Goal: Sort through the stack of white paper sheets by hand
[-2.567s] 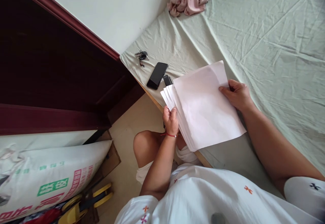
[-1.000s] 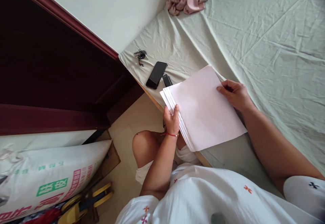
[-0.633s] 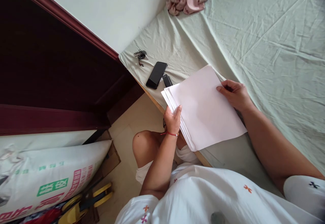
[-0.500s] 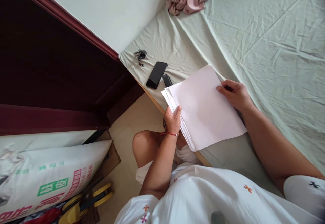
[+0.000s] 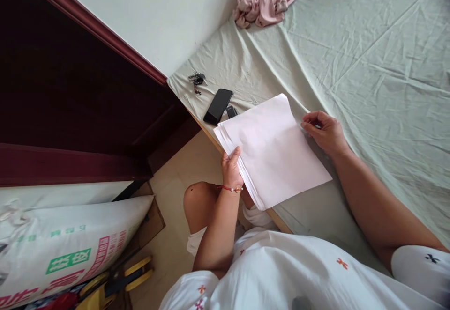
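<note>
A stack of white paper sheets (image 5: 277, 153) lies tilted across the bed's edge, its left edges slightly fanned. My left hand (image 5: 232, 167) grips that left edge, thumb on top and the other fingers hidden underneath. Just off the right edge of the paper is my right hand (image 5: 324, 131), its fingers curled and the tips close together. Nothing shows between them, and a narrow strip of sheet separates them from the paper.
Beyond the paper lie a black phone (image 5: 218, 106), a small black device (image 5: 231, 112) partly covered by the paper, and keys (image 5: 198, 79). Pink cloth (image 5: 265, 5) is heaped on the green bedsheet (image 5: 379, 76). A printed white sack (image 5: 77, 235) stands at lower left.
My left hand and the paper stack have shifted a little left. The right edge of the paper has come away from my right hand, which has stayed nearly in place.
</note>
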